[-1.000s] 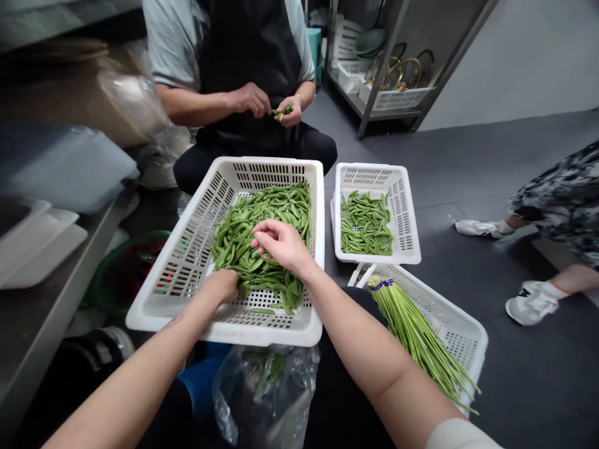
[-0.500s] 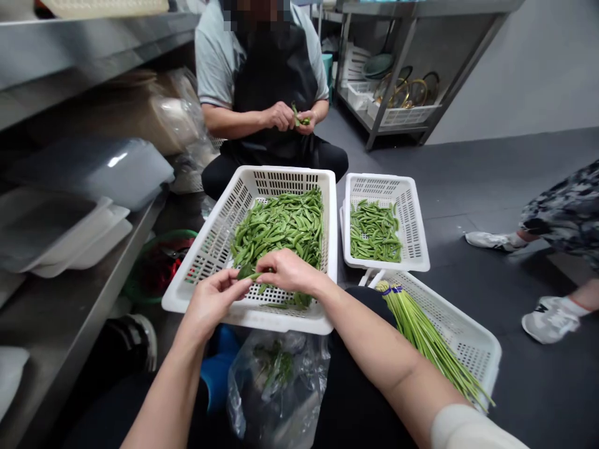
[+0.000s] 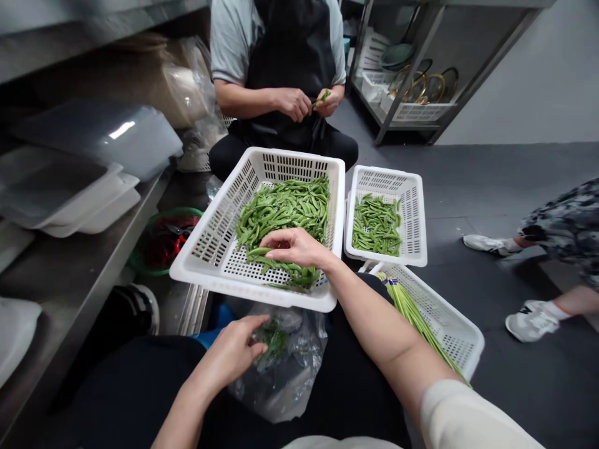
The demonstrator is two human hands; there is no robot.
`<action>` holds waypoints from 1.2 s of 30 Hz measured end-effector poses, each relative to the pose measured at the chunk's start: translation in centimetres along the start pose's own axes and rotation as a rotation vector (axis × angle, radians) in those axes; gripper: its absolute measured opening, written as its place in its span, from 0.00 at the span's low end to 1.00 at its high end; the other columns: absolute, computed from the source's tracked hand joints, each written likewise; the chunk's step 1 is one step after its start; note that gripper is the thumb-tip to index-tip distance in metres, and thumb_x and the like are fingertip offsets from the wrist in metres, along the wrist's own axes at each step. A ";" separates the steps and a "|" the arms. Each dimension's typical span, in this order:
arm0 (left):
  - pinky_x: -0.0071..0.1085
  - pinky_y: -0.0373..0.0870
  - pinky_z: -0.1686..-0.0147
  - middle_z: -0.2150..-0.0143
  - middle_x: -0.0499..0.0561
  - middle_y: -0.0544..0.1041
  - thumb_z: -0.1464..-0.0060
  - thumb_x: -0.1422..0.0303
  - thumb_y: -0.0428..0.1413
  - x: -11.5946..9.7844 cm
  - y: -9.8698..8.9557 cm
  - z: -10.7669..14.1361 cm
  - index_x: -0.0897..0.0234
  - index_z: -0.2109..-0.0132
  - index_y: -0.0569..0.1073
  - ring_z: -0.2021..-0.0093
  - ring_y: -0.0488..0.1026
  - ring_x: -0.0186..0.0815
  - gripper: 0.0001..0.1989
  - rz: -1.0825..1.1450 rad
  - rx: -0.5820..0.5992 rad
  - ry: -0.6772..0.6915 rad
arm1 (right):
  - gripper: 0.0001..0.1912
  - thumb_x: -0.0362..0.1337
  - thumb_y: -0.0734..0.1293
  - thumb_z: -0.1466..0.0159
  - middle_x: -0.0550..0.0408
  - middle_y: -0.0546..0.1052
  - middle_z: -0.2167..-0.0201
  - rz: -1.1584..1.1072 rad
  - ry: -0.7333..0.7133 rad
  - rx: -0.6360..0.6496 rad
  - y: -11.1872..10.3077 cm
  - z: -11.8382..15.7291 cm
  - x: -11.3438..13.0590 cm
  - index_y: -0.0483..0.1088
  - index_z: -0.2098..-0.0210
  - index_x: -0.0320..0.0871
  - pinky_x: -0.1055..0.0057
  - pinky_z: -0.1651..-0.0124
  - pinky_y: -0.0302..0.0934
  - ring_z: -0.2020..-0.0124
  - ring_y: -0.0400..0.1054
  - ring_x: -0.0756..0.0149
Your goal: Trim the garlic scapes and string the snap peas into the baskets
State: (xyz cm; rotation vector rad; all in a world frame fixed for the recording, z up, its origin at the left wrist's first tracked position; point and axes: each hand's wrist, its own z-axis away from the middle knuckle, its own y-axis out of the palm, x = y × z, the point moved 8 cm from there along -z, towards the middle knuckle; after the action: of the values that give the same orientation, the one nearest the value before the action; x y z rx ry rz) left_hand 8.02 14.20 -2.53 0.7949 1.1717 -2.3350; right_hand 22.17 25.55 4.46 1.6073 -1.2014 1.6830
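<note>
Head view: your large white basket (image 3: 255,295) sits ahead of you, with green pea pods (image 3: 285,209) heaped toward its far and right sides and more trailing to the near edge. Just to its right, a smaller white basket (image 3: 412,215) holds a flatter layer of pods, and below that a third basket (image 3: 452,312) carries a bunch of long green stems (image 3: 421,315) tied with a purple band (image 3: 390,280). Under the large basket's near edge you have a clear plastic bag (image 3: 299,380) with leafy green scraps (image 3: 276,340). On the left, a green basin (image 3: 140,259) contains red items.

Your right hand (image 3: 299,248) is over the pods, thumb and fingers curved with a narrow gap; one pod shows at the tips, but you cannot tell whether it is pinched. Your left hand (image 3: 234,352) is above the bag, thumb and forefinger well parted beside the scraps.

Your right forearm slants inward across the large basket's near right corner; your left reaches up from the bottom edge, palm inward. Opposite, a co-worker (image 3: 292,56) holds a green pod between both hands.
</note>
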 end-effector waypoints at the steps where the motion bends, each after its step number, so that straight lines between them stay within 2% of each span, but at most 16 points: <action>1: 0.33 0.70 0.59 0.56 0.52 0.80 0.60 0.69 0.56 -0.3 0.1 0.3 0.59 0.57 0.78 0.61 0.76 0.42 0.19 -0.026 0.027 0.029 | 0.07 0.34 0.68 0.45 0.60 0.70 0.77 -0.001 -0.006 0.014 0.2 0.0 0.0 0.72 0.67 0.37 0.77 0.68 0.54 0.75 0.60 0.75; 3: 0.32 0.70 0.66 0.65 0.51 0.80 0.56 0.64 0.55 -1.3 -0.7 0.6 0.60 0.65 0.78 0.66 0.75 0.41 0.11 0.021 0.045 0.052 | 0.06 0.34 0.68 0.45 0.59 0.70 0.75 0.010 -0.023 0.045 0.6 0.0 0.1 0.72 0.69 0.37 0.77 0.67 0.54 0.74 0.61 0.74; 5: 0.29 0.67 0.76 0.74 0.49 0.76 0.52 0.56 0.51 -2.4 -3.0 0.5 0.62 0.70 0.75 0.76 0.71 0.36 0.15 0.163 -0.057 0.036 | 0.07 0.35 0.69 0.45 0.58 0.72 0.74 0.033 -0.051 0.073 0.9 0.0 0.5 0.72 0.69 0.37 0.76 0.66 0.55 0.72 0.63 0.73; 8: 0.25 0.57 0.85 0.77 0.47 0.72 0.53 0.50 0.51 -4.2 -6.4 0.1 0.63 0.69 0.72 0.83 0.62 0.29 0.19 0.402 -0.243 0.057 | 0.07 0.35 0.70 0.45 0.56 0.73 0.71 0.075 -0.085 0.105 1.2 0.2 1.0 0.72 0.69 0.37 0.75 0.64 0.57 0.68 0.65 0.71; 10: 0.23 0.54 0.86 0.78 0.46 0.70 0.55 0.52 0.53 -5.2 -7.2 -0.5 0.63 0.69 0.72 0.84 0.59 0.27 0.18 0.475 -0.274 0.085 | 0.06 0.35 0.69 0.44 0.56 0.74 0.70 0.112 -0.104 0.123 1.3 0.3 1.3 0.73 0.68 0.38 0.75 0.62 0.58 0.67 0.66 0.70; 14: 0.23 0.51 0.85 0.81 0.45 0.66 0.57 0.59 0.52 -6.0 -7.0 -1.3 0.64 0.74 0.69 0.84 0.56 0.26 0.12 0.498 -0.268 0.080 | 0.05 0.34 0.68 0.43 0.56 0.74 0.69 0.192 -0.170 0.136 1.3 0.5 1.7 0.73 0.68 0.38 0.73 0.59 0.58 0.65 0.67 0.70; 19: 0.20 0.48 0.84 0.83 0.44 0.63 0.61 0.67 0.51 -5.6 -6.8 -2.3 0.65 0.78 0.66 0.83 0.55 0.24 0.05 0.618 -0.254 0.022 | 0.05 0.35 0.69 0.45 0.59 0.73 0.69 0.186 -0.168 0.100 1.7 0.6 1.7 0.72 0.70 0.39 0.74 0.58 0.59 0.64 0.66 0.71; 21: 0.19 0.47 0.84 0.84 0.43 0.60 0.63 0.70 0.50 -5.3 -6.8 -2.6 0.64 0.80 0.64 0.83 0.53 0.24 0.04 0.650 -0.269 0.005 | 0.04 0.35 0.68 0.44 0.61 0.72 0.71 0.071 -0.153 0.070 1.8 0.7 1.9 0.71 0.70 0.40 0.76 0.61 0.59 0.66 0.65 0.73; 24: 0.20 0.45 0.85 0.85 0.42 0.57 0.65 0.69 0.48 -4.9 -6.3 -2.5 0.63 0.81 0.63 0.83 0.51 0.24 0.03 0.655 -0.268 0.002 | 0.06 0.38 0.66 0.42 0.63 0.69 0.74 -0.237 -0.146 0.009 1.3 0.7 2.3 0.69 0.68 0.42 0.80 0.72 0.58 0.75 0.63 0.79; 28: 0.23 0.47 0.85 0.86 0.43 0.58 0.64 0.62 0.49 -4.7 -4.4 -1.5 0.61 0.84 0.62 0.84 0.51 0.26 0.10 0.490 -0.069 0.029 | 0.12 0.42 0.68 0.44 0.62 0.70 0.75 -0.545 -0.089 -0.128 -0.1 0.5 1.4 0.66 0.67 0.40 0.84 0.81 0.55 0.81 0.61 0.82; 30: 0.25 0.51 0.83 0.86 0.44 0.59 0.60 0.60 0.49 -4.6 -4.1 -0.9 0.61 0.84 0.63 0.83 0.54 0.28 0.12 0.380 -0.019 0.054 | 0.15 0.43 0.71 0.46 0.62 0.70 0.76 -0.615 -0.037 -0.115 0.4 0.3 0.6 0.65 0.69 0.40 0.85 0.81 0.56 0.81 0.62 0.81; 31: 0.25 0.54 0.82 0.85 0.44 0.60 0.58 0.59 0.50 -4.6 -4.5 -0.6 0.61 0.82 0.65 0.82 0.56 0.30 0.13 0.341 -0.058 0.069 | 0.16 0.43 0.72 0.47 0.62 0.70 0.77 -0.645 -0.011 -0.086 1.0 0.2 0.3 0.65 0.69 0.40 0.84 0.81 0.58 0.81 0.62 0.81; 34: 0.27 0.62 0.76 0.80 0.43 0.66 0.52 0.57 0.51 -5.4 -6.7 -0.1 0.62 0.67 0.71 0.78 0.63 0.32 0.13 0.321 -0.310 0.137 | 0.19 0.44 0.74 0.50 0.61 0.71 0.76 -0.712 0.044 -0.024 2.7 0.1 -0.1 0.65 0.68 0.39 0.82 0.78 0.63 0.80 0.65 0.79; 36: 0.26 0.62 0.77 0.80 0.43 0.67 0.49 0.57 0.50 -6.5 -7.7 -0.1 0.61 0.66 0.70 0.79 0.63 0.31 0.13 0.325 -0.403 0.215 | 0.20 0.45 0.75 0.51 0.60 0.72 0.75 -0.738 0.054 -0.008 3.2 0.1 0.0 0.65 0.68 0.39 0.81 0.75 0.65 0.78 0.66 0.78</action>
State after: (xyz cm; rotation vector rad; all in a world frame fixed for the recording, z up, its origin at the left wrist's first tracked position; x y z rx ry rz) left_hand 8.53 19.25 6.16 1.0125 1.4194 -1.7105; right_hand 19.51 23.98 3.70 1.6966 -0.4756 1.2196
